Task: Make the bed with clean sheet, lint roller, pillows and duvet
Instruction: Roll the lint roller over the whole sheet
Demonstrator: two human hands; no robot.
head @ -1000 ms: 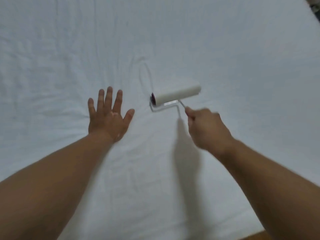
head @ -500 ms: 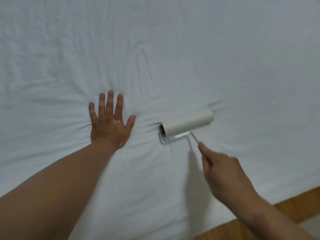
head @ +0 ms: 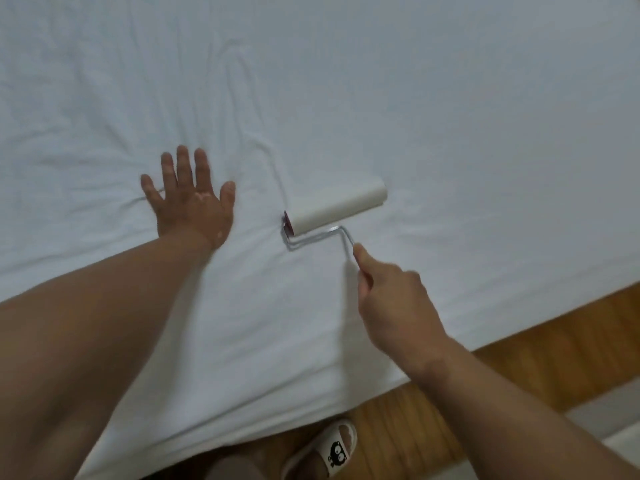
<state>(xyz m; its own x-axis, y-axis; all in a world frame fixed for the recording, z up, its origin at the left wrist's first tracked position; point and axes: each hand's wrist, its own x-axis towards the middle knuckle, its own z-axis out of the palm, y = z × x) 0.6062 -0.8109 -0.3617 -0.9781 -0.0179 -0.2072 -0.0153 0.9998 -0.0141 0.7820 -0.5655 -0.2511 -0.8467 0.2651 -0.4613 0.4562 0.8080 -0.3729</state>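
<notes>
Left hand (head: 192,202) was flat on the white sheet (head: 450,116), palm down, fingers spread wide, holding nothing. Forearm ran back toward the lower-left corner of the frame.

Right hand (head: 394,303) was closed around the handle of the lint roller (head: 334,211); the handle itself was hidden inside the fist, only the bent wire frame (head: 311,239) showed coming out past the thumb and index finger. The hand was slightly blurred.

The roller's white drum lay on the sheet just ahead of the right hand and to the right of the left hand, apart from the left thumb. Drum axis was tilted, its far end angled away and to the right. A dark red end cap showed on the end nearest the left hand. The wire frame wrapped from that end cap back under the drum to the right hand.

The sheet was creased: wrinkles fanned out around the left hand and ran ahead of the drum, plus a few short ones to the right of the drum. Fabric further from both hands looked smoother.

Behind the right wrist, the bed edge gave way to a wood floor (head: 571,334). Below the right forearm, a white slipper (head: 334,448) with a black cartoon figure sat on the floor at the bed edge, on the person's foot.
</notes>
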